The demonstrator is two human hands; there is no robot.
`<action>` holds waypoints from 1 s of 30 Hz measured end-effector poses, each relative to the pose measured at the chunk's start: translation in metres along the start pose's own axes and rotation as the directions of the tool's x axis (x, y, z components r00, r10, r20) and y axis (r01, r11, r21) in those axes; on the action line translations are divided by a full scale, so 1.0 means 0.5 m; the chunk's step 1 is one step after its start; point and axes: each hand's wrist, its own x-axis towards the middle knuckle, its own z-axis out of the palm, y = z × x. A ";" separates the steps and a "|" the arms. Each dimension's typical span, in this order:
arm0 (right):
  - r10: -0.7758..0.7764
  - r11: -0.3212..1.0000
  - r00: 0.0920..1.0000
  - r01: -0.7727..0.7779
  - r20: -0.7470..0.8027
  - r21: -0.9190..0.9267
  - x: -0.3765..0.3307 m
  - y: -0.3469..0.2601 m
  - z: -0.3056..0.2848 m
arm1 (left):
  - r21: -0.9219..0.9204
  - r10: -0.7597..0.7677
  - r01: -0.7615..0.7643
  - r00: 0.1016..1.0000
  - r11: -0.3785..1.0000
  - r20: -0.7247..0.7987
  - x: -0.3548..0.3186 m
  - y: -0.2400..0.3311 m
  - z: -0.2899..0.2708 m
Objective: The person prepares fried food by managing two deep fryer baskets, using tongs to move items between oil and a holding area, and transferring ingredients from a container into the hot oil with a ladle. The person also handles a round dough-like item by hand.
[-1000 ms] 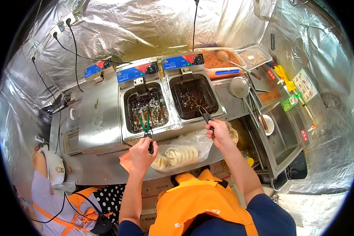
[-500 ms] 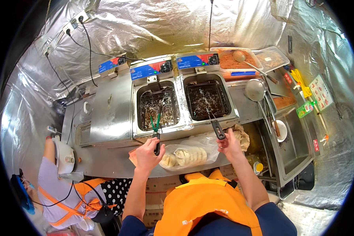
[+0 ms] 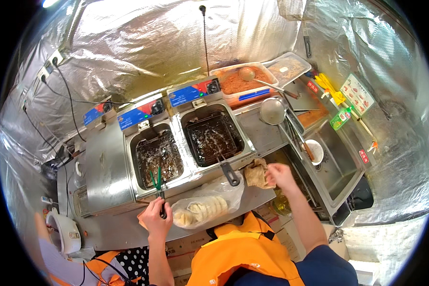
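My left hand (image 3: 156,219) is closed round the black handle (image 3: 162,206) of the left frying basket, whose green prongs rise toward the bubbling dark oil of the left fryer (image 3: 158,159). The right fryer (image 3: 212,136) also holds a basket in dark oil, and its black handle (image 3: 229,174) stands free over the front rim. To the right of it, my right hand (image 3: 282,177) pinches the edge of a crumpled brown cloth (image 3: 256,173). Between my hands, a clear plastic bag (image 3: 207,206) of pale, rounded pieces lies on the counter edge.
At the back stand a tub of orange-red crumbs (image 3: 238,82) with a ladle and a shallow clear tray (image 3: 287,66). A strainer (image 3: 273,111), a white bowl (image 3: 314,151) and a sink (image 3: 341,164) are on the right. Another person's sleeve (image 3: 57,260) shows beside a white cooker (image 3: 64,232).
My right hand has left the right basket's handle and moved right to the brown cloth. My left hand stays at the left basket's handle. The whole view has turned and shifted.
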 end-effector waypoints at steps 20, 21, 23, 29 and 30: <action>-0.233 0.745 0.912 0.390 0.337 -0.541 0.766 -0.312 -0.295 | 0.146 -0.204 0.197 0.978 0.970 0.039 0.069 0.072 0.020; -0.427 0.490 0.809 0.582 0.404 -0.649 0.766 -0.304 -0.319 | 0.132 -0.229 0.221 0.972 0.966 0.048 0.077 0.076 0.026; -0.397 0.180 0.765 0.607 0.507 -0.774 0.691 -0.388 -0.292 | 0.165 -0.267 0.258 0.963 0.952 0.035 0.053 0.067 0.023; -0.329 -0.247 0.662 0.628 0.673 -0.738 0.639 -0.390 -0.151 | 0.116 -0.189 0.188 0.982 0.975 0.003 0.088 0.052 0.046; -0.366 -0.190 0.688 0.604 0.626 -0.774 0.673 -0.374 -0.137 | 0.104 -0.183 0.181 0.983 0.978 0.002 0.095 0.056 0.050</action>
